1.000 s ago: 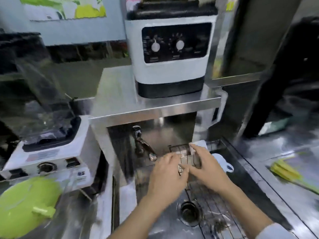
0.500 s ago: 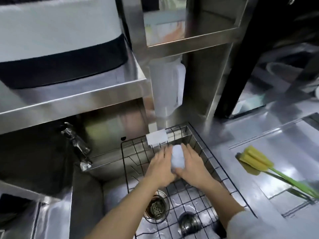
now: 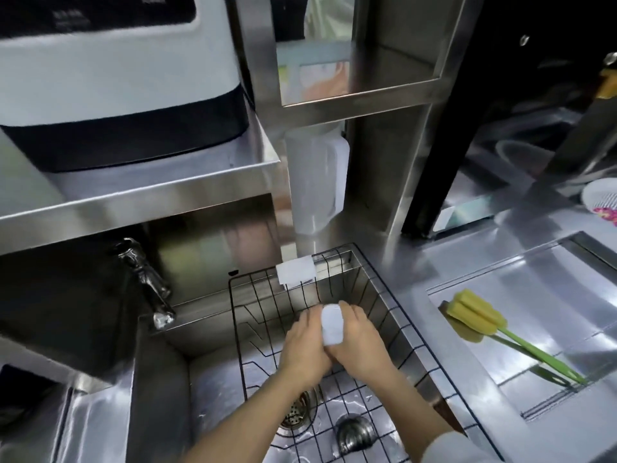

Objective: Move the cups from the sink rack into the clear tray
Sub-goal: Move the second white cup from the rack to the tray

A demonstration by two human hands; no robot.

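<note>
Open room above the black wire rack (image 3: 394, 315); faucet (image 3: 147, 282) left, steel shelf post (image 3: 384, 182) and white pitcher (image 3: 317, 185) behind.

Both hands together, arms reaching forward.
My left hand (image 3: 305, 345) and right hand (image 3: 362, 342) press side by side, fingers curled inward, clasping.

head view, looking down, close over sink (image 3: 213, 389)

A stainless steel counter (image 3: 460, 262) is seen, with a sink (image 3: 213, 379) sunk into it; a black wire rack (image 3: 394, 329) is set in the sink's right half; two yellow sponge brushes (image 3: 474, 317) with green handles are laid on the grooved drainboard (image 3: 551, 295) toward the counter's right edge; a white appliance (image 3: 117, 95) is carried on the raised steel shelf (image 3: 140, 192) at the back left.
</note>
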